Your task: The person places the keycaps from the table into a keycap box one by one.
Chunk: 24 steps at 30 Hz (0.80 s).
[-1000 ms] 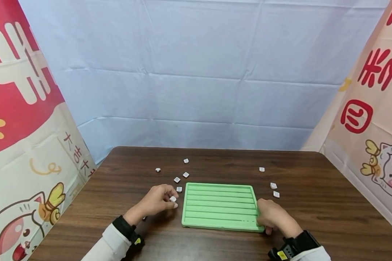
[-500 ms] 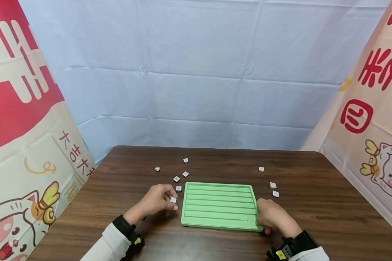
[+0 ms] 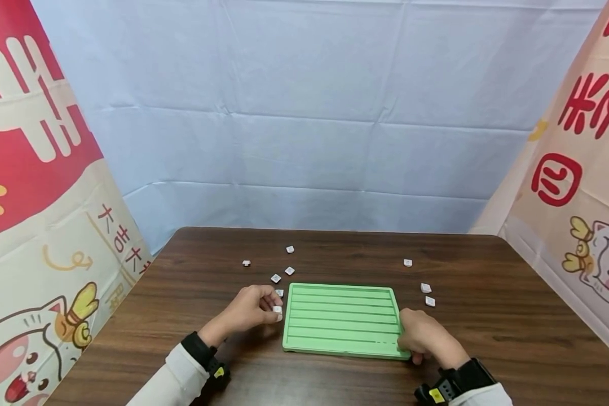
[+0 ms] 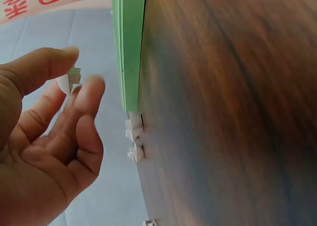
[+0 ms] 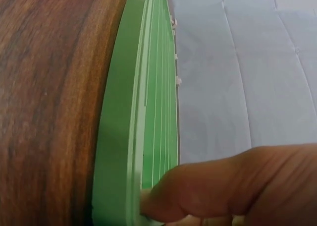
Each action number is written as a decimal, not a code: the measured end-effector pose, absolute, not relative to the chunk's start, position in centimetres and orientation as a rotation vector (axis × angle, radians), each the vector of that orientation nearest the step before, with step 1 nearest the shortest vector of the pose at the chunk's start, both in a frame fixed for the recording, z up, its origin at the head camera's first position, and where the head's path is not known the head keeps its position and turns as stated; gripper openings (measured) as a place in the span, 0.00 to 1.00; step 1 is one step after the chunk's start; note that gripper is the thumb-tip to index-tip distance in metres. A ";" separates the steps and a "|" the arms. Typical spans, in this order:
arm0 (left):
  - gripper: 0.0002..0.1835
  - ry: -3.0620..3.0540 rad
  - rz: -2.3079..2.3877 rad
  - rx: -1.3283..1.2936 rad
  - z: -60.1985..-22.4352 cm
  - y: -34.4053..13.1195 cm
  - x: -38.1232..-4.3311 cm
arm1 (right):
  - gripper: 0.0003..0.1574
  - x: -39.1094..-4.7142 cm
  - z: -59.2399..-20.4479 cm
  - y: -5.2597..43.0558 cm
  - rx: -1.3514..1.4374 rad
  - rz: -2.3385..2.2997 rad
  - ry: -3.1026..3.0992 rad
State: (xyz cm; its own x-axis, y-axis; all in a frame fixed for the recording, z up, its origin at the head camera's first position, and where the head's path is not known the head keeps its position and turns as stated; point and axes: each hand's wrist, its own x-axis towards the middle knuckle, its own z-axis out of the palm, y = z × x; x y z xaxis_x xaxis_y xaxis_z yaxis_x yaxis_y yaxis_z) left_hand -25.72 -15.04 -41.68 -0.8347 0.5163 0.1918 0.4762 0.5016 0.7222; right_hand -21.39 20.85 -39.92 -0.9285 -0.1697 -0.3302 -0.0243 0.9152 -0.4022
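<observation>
My left hand [image 3: 254,309] pinches a small white square tile [image 3: 277,309] between thumb and finger, just off the left edge of the green grooved board [image 3: 342,320]. In the left wrist view, a ridged foot juts from the back of that tile [image 4: 74,77], and the other fingers curl loosely beneath. At the board's near right corner, my right hand [image 3: 425,335] grips the edge. The right wrist view has a finger or thumb [image 5: 171,198] pressed on the rim, the rest mostly hidden. Another white tile [image 3: 279,293] lies just beyond my left fingers.
Several white tiles lie behind and left of the board, among them a far tile [image 3: 290,249] and one on its face [image 3: 246,263]. More sit right, including a tile [image 3: 429,301]. The brown table [image 3: 330,380] ends at a pale blue cloth [image 3: 309,141].
My left hand has shifted slightly right with the pinched tile, bringing it closer to the board's left edge. My right hand and the board stay put.
</observation>
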 end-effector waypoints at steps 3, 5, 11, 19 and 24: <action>0.08 2.707 1.247 0.905 -41.8 -14.6 -25.9 | 0.08 -21.4 -39.9 20.8 -0.152 -0.537 2.714; 0.08 2.720 1.230 0.914 -41.8 -14.4 -26.0 | 0.08 -21.4 -39.9 20.7 -0.154 -0.532 2.710; 0.08 2.718 1.207 0.898 -41.8 -13.7 -26.2 | 0.08 -21.5 -39.8 20.7 -0.147 -0.529 2.697; 0.06 2.728 1.192 0.887 -42.1 -13.0 -26.6 | 0.07 -21.5 -40.0 20.7 -0.118 -0.524 2.688; 0.05 2.755 1.153 0.904 -42.2 -12.8 -27.0 | 0.08 -21.5 -39.9 20.8 -0.122 -0.533 2.696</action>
